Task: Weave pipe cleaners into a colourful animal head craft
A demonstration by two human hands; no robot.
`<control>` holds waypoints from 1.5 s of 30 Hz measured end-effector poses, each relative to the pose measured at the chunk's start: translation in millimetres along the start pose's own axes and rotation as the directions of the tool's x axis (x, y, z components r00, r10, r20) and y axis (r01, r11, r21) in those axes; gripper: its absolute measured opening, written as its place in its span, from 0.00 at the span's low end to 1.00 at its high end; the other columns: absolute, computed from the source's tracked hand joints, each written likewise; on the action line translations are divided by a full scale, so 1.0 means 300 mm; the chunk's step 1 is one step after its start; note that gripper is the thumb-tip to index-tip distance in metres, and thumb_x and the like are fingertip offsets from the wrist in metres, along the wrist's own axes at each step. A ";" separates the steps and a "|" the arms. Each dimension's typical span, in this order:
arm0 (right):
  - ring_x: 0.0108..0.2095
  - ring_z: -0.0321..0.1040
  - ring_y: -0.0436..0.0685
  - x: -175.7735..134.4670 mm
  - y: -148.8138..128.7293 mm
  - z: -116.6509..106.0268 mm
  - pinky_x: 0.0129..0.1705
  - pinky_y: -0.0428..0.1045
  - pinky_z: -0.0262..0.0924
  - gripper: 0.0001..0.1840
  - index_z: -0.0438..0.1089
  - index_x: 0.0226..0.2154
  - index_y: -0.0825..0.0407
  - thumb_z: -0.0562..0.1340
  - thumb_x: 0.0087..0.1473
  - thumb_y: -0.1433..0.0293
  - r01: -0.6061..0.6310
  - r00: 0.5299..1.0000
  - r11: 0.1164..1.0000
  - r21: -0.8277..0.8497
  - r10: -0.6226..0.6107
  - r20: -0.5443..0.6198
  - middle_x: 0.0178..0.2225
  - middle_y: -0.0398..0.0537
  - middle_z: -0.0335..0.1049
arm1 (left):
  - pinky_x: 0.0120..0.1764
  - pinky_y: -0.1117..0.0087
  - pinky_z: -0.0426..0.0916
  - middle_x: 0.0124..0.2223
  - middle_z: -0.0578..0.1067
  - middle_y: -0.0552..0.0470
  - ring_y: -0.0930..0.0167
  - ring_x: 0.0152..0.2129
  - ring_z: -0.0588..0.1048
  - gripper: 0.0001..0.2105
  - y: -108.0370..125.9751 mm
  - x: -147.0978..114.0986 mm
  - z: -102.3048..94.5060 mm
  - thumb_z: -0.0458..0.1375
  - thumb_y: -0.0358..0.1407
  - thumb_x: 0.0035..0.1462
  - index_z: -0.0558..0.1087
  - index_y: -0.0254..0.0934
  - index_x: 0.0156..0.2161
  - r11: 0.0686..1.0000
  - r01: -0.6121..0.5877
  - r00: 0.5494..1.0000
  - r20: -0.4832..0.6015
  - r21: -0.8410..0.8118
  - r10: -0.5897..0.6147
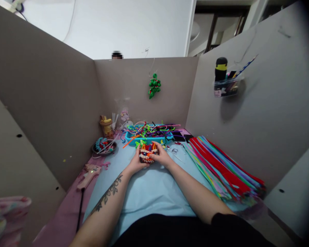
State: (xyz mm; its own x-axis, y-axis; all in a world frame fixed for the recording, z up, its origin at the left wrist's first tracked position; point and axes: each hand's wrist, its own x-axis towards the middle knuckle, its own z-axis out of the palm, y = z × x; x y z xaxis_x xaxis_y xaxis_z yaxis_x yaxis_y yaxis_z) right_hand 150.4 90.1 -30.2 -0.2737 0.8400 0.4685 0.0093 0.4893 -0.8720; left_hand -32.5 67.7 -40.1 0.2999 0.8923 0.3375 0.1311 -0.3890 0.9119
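Note:
A small craft piece of bent fuzzy pipe cleaners point(148, 157), with white, orange, red and blue parts, is held up over the middle of the light blue table cover. My left hand point(137, 162) grips its left side, the fingers partly hidden behind it. On the right side my right hand point(161, 157) is closed on the same piece, thumb across the front. Just behind it stands a blue tray point(134, 141) heaped with loose coloured pipe cleaners point(154, 130). Small scissors point(173, 150) lie to the right of my right hand.
Long pipe cleaners point(221, 168) lie bundled on the right. At the left are a glue gun point(89, 176) with a black cord, a dark bowl point(113, 151) and a lidded cup point(106, 127). Grey partitions surround the table, with a green ornament point(154, 85) and a clear bin point(225, 88).

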 end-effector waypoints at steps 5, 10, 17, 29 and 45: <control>0.47 0.62 0.56 -0.001 -0.005 0.002 0.51 0.52 0.57 0.34 0.55 0.51 0.46 0.66 0.41 0.64 0.009 0.999 0.998 -0.056 -0.012 -0.047 0.49 0.47 0.61 | 0.53 0.57 0.60 0.60 0.57 0.36 0.59 0.52 0.65 0.55 -0.029 0.012 0.015 0.66 0.34 0.38 0.31 0.36 0.63 0.999 -0.011 0.999 -0.043 0.037 0.012; 0.43 0.64 0.55 0.002 -0.023 0.023 0.47 0.51 0.60 0.32 0.55 0.50 0.47 0.65 0.41 0.65 0.007 0.992 0.993 -0.117 -0.022 -0.124 0.45 0.46 0.63 | 0.52 0.58 0.61 0.59 0.59 0.37 0.60 0.50 0.66 0.55 -0.035 0.016 0.024 0.68 0.36 0.36 0.35 0.37 0.63 0.999 -0.021 0.996 -0.082 0.035 0.024; 0.41 0.65 0.54 0.000 -0.047 0.059 0.45 0.51 0.61 0.30 0.55 0.48 0.48 0.64 0.42 0.65 -0.004 0.978 0.981 -0.192 -0.036 -0.207 0.43 0.46 0.64 | 0.54 0.59 0.59 0.59 0.59 0.39 0.59 0.53 0.64 0.53 -0.054 0.019 0.024 0.68 0.37 0.36 0.41 0.37 0.63 0.997 -0.018 0.994 -0.109 0.070 0.026; 0.43 0.64 0.55 -0.018 -0.059 0.062 0.46 0.51 0.60 0.33 0.55 0.50 0.49 0.64 0.40 0.67 -0.034 0.987 0.957 -0.289 -0.013 -0.160 0.45 0.47 0.63 | 0.52 0.58 0.62 0.59 0.58 0.38 0.60 0.50 0.66 0.55 -0.031 0.014 0.011 0.69 0.32 0.33 0.39 0.37 0.63 0.998 0.055 0.997 -0.051 -0.002 -0.055; 0.44 0.65 0.58 -0.005 0.022 -0.048 0.48 0.55 0.60 0.33 0.54 0.48 0.47 0.66 0.40 0.61 -0.121 0.972 0.988 0.091 0.136 -0.190 0.44 0.48 0.65 | 0.41 0.59 0.69 0.42 0.76 0.39 0.60 0.41 0.74 0.31 0.024 0.027 -0.002 0.62 0.49 0.44 0.67 0.31 0.50 0.960 0.173 0.966 -0.150 -0.219 -0.208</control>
State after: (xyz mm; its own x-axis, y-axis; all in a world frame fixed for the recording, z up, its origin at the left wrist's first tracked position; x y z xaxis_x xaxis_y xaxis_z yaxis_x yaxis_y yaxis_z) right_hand 164.8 95.4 -34.5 -0.0825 0.9280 0.3634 -0.0453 0.3608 -0.9316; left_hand -29.7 72.3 -30.5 0.1206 0.9778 0.1712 -0.0289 -0.1690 0.9852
